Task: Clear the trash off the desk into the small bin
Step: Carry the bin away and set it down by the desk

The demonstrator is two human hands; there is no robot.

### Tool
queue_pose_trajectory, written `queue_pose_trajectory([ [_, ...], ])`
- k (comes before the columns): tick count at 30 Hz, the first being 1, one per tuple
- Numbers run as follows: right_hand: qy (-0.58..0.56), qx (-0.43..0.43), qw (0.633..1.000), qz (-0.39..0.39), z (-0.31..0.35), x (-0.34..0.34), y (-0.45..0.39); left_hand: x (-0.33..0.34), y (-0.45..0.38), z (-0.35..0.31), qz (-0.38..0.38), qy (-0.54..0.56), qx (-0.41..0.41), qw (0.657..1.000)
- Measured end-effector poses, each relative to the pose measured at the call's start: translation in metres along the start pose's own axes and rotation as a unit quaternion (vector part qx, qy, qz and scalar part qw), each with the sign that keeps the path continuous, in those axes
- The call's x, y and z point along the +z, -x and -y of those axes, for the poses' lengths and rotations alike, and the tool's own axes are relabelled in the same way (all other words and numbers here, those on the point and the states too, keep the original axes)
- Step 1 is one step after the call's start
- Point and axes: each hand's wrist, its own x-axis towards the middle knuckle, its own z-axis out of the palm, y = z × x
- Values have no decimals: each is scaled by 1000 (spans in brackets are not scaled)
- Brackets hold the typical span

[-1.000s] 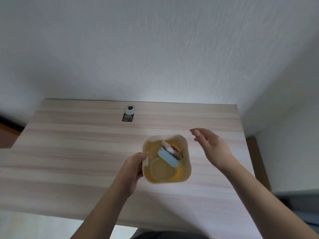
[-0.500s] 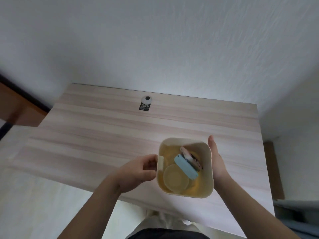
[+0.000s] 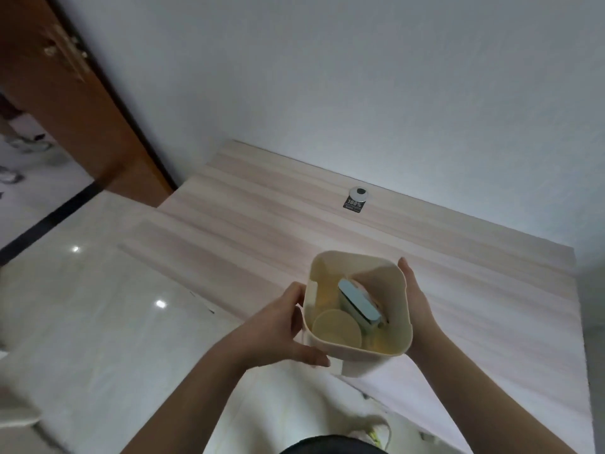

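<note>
A small cream bin [image 3: 402,309] is held between both hands above the near edge of the wooden desk [image 3: 248,231]. My left hand [image 3: 278,326] grips its left wall, thumb under the near corner. My right hand [image 3: 417,303] presses flat against its right wall. Inside the bin lie a light blue flat piece [image 3: 358,304], a round pale yellow lid [image 3: 337,329] and something pinkish behind the blue piece, mostly hidden.
A small silver disc with a black label [image 3: 357,198] sits near the desk's far edge by the white wall. A glossy tiled floor [image 3: 82,316] lies to the left, with a brown wooden door [image 3: 65,103] beyond it.
My right hand closed against the bin's right side. Both hands lifted the bin toward the desk's near edge, and my view swung left, showing the floor and door.
</note>
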Motion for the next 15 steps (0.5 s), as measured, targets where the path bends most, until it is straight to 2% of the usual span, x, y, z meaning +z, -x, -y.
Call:
queue_pose_trajectory([
  [6, 34, 21, 997, 71, -52, 103, 23, -42, 97, 64, -180, 37, 5, 983],
  [10, 112, -6, 991, 73, -90, 158, 40, -56, 154, 104, -281, 72, 2, 957],
  [15, 157, -11, 978, 138, -126, 222, 69, -69, 212, 138, -385, 129, 20, 914],
])
